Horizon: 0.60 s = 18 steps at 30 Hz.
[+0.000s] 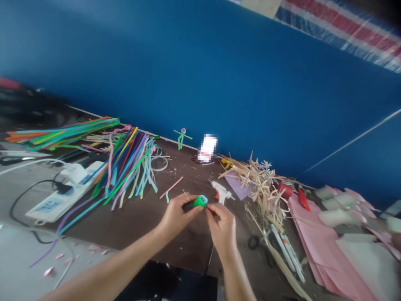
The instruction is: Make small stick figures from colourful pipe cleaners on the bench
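Note:
A small bright green pipe cleaner coil (198, 202) with a pale blue end is pinched between the thumb and fingers of my left hand (180, 211). A thin stem sticks up past those fingers. My right hand (223, 223) is closed, its fingertips meeting the coil's right edge; what lies under them is hidden. Just beyond is a white and red hot glue gun (221, 191). Short pink and green pipe cleaner pieces (171, 188) lie left of the hands. Against the wall stands a small green pipe cleaner figure (181, 139) with outstretched arms.
Bundles of coloured pipe cleaners (128, 161) and a white power strip (62, 196) lie on the left. To the right are a heap of dried straw-like flowers (260, 177), scissors (253, 241) and pink paper sheets (313, 251). A blurred-out phone-shaped object (208, 148) leans at the blue wall (175, 71).

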Each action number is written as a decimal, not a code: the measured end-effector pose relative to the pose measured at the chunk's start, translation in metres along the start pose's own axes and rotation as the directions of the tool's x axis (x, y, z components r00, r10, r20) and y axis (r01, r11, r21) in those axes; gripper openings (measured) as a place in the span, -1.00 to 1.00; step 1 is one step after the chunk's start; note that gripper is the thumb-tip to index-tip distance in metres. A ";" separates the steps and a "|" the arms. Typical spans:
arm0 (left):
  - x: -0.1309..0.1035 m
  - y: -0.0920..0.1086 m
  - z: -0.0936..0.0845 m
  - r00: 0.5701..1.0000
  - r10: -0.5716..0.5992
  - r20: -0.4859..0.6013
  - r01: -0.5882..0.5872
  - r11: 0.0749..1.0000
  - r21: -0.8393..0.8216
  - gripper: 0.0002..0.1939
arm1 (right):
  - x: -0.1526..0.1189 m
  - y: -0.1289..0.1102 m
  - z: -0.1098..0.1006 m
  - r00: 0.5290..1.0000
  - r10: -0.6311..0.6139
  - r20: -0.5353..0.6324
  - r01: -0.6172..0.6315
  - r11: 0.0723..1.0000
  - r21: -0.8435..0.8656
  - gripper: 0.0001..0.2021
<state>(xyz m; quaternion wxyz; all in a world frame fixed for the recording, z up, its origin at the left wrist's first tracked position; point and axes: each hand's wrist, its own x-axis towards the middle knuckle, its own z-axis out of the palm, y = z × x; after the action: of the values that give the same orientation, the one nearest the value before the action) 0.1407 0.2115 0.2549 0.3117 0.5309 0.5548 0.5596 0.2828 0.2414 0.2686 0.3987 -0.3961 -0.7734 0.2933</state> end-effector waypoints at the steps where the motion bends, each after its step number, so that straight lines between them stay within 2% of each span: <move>1: 0.000 -0.001 0.000 1.000 -0.003 -0.004 0.003 1.000 0.001 -0.76 | 0.000 -0.001 0.000 1.000 0.003 0.001 -0.003 1.000 0.006 -0.86; 4: -0.001 -0.004 -0.001 1.000 -0.004 -0.001 0.004 1.000 0.018 -0.75 | -0.002 -0.003 -0.002 1.000 0.028 -0.008 -0.027 0.999 0.030 -0.87; 10: -0.001 0.000 -0.008 0.997 0.072 0.029 -0.075 0.992 0.099 -0.67 | -0.006 -0.003 0.000 0.998 0.056 -0.027 -0.054 0.997 0.055 -0.88; 18: -0.001 0.003 -0.013 0.995 0.041 0.092 -0.045 0.998 0.050 -0.67 | -0.008 -0.003 0.003 0.998 0.064 -0.007 -0.064 0.996 0.055 -0.88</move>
<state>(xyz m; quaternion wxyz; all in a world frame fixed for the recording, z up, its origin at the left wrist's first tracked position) 0.1295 0.2061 0.2601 0.3105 0.5755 0.5429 0.5269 0.2820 0.2331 0.2663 0.4034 -0.4109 -0.7501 0.3253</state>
